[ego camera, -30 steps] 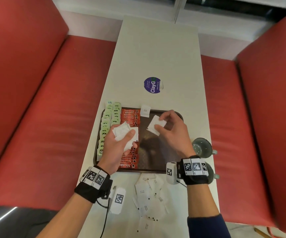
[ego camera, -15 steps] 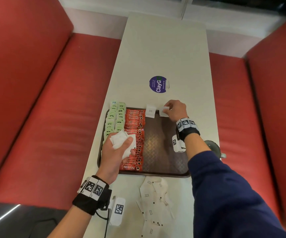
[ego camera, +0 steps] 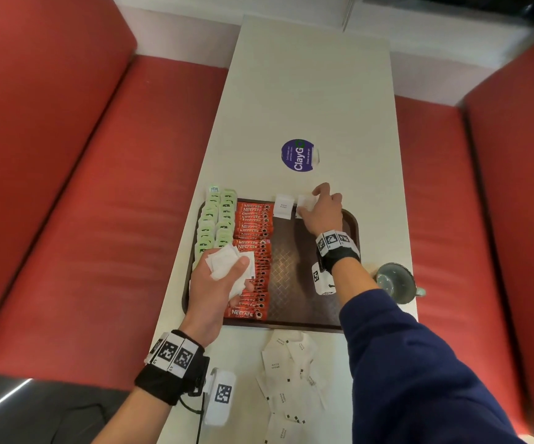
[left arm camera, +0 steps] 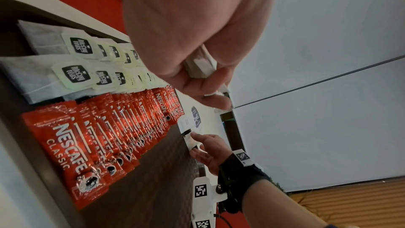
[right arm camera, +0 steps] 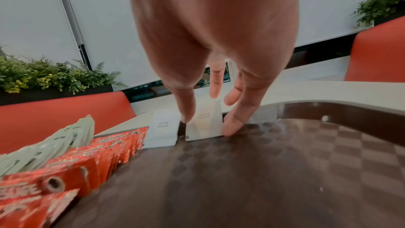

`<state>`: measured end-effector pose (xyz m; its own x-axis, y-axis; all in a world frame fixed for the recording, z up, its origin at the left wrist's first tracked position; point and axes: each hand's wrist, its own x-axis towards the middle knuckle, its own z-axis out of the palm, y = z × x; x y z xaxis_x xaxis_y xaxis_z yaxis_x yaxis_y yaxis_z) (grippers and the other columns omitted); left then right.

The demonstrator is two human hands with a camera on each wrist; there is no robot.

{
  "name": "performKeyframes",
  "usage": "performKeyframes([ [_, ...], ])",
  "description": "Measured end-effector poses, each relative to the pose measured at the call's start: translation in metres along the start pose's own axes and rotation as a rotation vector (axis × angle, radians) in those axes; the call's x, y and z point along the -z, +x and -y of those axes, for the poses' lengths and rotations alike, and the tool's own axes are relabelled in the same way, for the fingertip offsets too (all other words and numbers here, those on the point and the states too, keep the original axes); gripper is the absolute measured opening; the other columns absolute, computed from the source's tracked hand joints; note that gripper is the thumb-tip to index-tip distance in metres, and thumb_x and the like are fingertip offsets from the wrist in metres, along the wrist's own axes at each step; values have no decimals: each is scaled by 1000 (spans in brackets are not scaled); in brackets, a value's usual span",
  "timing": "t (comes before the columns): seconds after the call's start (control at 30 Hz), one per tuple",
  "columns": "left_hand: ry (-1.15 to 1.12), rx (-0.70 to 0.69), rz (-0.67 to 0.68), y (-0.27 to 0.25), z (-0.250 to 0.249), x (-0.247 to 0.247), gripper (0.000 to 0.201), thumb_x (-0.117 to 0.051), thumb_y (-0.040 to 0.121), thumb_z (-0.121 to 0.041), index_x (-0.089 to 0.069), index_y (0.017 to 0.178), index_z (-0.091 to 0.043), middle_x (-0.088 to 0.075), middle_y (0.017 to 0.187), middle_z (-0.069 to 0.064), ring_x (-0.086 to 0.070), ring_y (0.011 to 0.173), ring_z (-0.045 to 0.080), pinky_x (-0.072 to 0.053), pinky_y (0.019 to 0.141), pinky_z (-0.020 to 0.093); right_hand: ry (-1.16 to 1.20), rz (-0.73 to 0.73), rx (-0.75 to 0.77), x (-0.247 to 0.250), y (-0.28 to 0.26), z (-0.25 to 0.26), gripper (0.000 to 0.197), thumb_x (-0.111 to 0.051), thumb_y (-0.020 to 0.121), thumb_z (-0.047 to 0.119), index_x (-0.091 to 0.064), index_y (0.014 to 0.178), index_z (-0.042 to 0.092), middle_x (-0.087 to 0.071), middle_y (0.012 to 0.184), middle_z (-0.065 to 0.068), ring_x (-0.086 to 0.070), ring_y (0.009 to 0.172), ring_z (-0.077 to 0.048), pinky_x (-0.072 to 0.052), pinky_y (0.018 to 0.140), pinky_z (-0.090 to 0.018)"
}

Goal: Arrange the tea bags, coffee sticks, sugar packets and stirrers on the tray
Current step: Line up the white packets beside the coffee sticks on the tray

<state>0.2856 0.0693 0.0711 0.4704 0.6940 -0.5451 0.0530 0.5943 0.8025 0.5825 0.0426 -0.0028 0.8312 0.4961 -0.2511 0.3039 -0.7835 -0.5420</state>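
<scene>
Leaning a second white paper sugar packet (right arm camera: 202,122) against the far rim of the brown textured plastic tray (ego camera: 304,302), my right hand (ego camera: 321,209) pinches it lightly between extended thumb and fingertips, just beside the first upright sugar packet (ego camera: 282,205), likely to start a neat row. My left hand (ego camera: 216,290) curls around a bunch of white sugar packets (ego camera: 227,265), hovering over the red coffee sticks (ego camera: 254,254) as a ready supply. Pale green-tagged tea bags (ego camera: 216,221) fill the left edge. Only the head view shows the loose sugar packets (ego camera: 286,376) on the white table (ego camera: 307,91); only the right wrist view shows the packet's tilt.
</scene>
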Motion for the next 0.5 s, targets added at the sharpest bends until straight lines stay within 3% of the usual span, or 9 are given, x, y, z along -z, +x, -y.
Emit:
performKeyframes([
  [0.1,8,3,-1,0,1,1,43,-83,95,-26,-61,133,-26,-79,115,12,-74,78,27,-47,47,25,10,-13,-15,-9,-6,3,61,-91,86,32,-47,125,17,-48,128,-13,-64,100,-37,-58,83,-43],
  [0.23,4,12,-4,0,3,1,44,-83,95,-26,-60,133,-27,-78,117,11,-75,79,27,-50,54,28,-21,-21,-11,-16,-5,7,57,-93,86,23,-52,123,10,-46,133,-17,-65,112,-43,-61,98,-51],
  [0.37,-12,19,-16,-1,4,4,46,-84,93,-27,-61,133,-29,-79,118,10,-75,80,27,-53,65,33,-22,-14,3,-19,-1,5,47,-92,86,18,-57,117,10,-47,136,-15,-63,117,-41,-58,100,-47],
  [0.5,-20,25,-21,-1,6,4,46,-84,93,-26,-61,132,-29,-79,118,10,-75,79,27,-55,66,34,-34,-6,-1,-21,-2,5,55,-96,82,33,-58,116,12,-47,137,-13,-62,122,-38,-59,101,-50],
])
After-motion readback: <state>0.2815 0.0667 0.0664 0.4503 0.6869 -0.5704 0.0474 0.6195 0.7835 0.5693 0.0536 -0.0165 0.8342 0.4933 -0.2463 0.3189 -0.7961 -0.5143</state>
